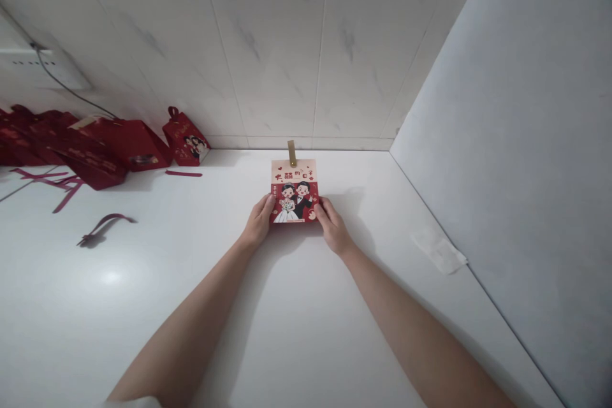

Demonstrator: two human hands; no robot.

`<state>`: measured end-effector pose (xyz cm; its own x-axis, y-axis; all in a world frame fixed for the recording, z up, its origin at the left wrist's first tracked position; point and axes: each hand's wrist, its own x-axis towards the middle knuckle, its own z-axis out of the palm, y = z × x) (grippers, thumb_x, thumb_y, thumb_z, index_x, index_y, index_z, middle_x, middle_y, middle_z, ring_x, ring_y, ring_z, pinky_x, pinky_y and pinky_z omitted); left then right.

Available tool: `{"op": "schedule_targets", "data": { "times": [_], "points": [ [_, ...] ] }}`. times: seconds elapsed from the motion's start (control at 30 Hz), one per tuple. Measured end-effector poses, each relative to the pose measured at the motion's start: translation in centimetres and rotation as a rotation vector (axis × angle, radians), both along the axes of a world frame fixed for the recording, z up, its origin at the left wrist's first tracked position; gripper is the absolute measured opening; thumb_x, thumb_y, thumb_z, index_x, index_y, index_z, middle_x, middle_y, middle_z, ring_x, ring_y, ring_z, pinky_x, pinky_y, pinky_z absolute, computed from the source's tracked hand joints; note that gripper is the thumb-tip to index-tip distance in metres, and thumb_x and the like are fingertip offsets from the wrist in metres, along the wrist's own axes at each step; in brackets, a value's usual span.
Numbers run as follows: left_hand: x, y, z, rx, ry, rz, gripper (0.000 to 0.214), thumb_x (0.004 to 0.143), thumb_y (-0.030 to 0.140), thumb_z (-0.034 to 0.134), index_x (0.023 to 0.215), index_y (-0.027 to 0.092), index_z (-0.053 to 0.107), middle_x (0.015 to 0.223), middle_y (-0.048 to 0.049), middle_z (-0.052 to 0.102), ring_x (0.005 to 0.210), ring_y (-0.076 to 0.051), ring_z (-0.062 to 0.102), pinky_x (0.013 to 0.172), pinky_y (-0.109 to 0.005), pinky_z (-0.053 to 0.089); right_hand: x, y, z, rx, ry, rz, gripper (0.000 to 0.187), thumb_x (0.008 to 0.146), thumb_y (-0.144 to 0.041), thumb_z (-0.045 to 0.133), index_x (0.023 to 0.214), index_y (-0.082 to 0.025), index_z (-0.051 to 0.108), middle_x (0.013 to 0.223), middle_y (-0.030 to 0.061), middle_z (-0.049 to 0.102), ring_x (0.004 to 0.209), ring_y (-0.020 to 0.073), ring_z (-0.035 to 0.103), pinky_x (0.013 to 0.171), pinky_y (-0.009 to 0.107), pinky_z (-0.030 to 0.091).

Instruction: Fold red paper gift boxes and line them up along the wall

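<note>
A flat red and cream gift box (293, 188) with a cartoon bride and groom lies on the white table (287, 306), a gold tab sticking out of its far edge. My left hand (259, 220) grips its lower left corner with the thumb on top. My right hand (331, 224) grips the lower right corner the same way. Both arms reach forward from the near edge.
A pile of dark red boxes (90, 146) and one upright gift box (185, 138) stand at the far left by the tiled wall. Loose red ribbons (102, 225) lie on the left of the table. A pale paper scrap (438, 250) lies beside the grey right wall.
</note>
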<state>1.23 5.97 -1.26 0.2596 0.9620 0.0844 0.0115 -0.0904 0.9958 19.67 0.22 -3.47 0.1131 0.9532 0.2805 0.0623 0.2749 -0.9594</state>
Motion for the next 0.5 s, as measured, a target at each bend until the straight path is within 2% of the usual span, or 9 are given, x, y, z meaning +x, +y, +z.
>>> {"op": "schedule_targets", "data": {
  "times": [0.13, 0.3, 0.5],
  "points": [
    [-0.18, 0.21, -0.08, -0.036, -0.010, -0.025, 0.050, 0.079, 0.059, 0.055, 0.104, 0.017, 0.064, 0.103, -0.0070, 0.070, 0.096, -0.024, 0.063, 0.082, -0.030, 0.049, -0.04, 0.07, -0.12, 0.013, 0.003, -0.005, 0.035, 0.092, -0.045, 0.043, 0.116, -0.022, 0.053, 0.114, 0.0054, 0.064, 0.104, 0.0194, 0.060, 0.091, 0.033, 0.047],
    [-0.21, 0.23, -0.12, -0.028, -0.007, -0.029, 0.049, 0.079, 0.058, 0.057, 0.107, 0.019, 0.064, 0.109, -0.0078, 0.068, 0.103, -0.024, 0.061, 0.083, -0.031, 0.050, -0.06, 0.18, -0.31, 0.028, 0.015, -0.012, 0.036, 0.092, -0.045, 0.043, 0.119, -0.022, 0.052, 0.117, 0.0057, 0.063, 0.106, 0.0195, 0.059, 0.093, 0.034, 0.046],
    [0.10, -0.25, 0.06, -0.102, -0.174, -0.052, 0.044, 0.080, 0.051, 0.059, 0.110, 0.019, 0.063, 0.106, -0.0087, 0.069, 0.096, -0.024, 0.065, 0.088, -0.035, 0.049, 0.05, 0.22, -0.32, 0.011, 0.021, -0.018, 0.036, 0.092, -0.045, 0.044, 0.118, -0.022, 0.052, 0.117, 0.0053, 0.063, 0.108, 0.0196, 0.058, 0.095, 0.033, 0.045]
  ]
}}
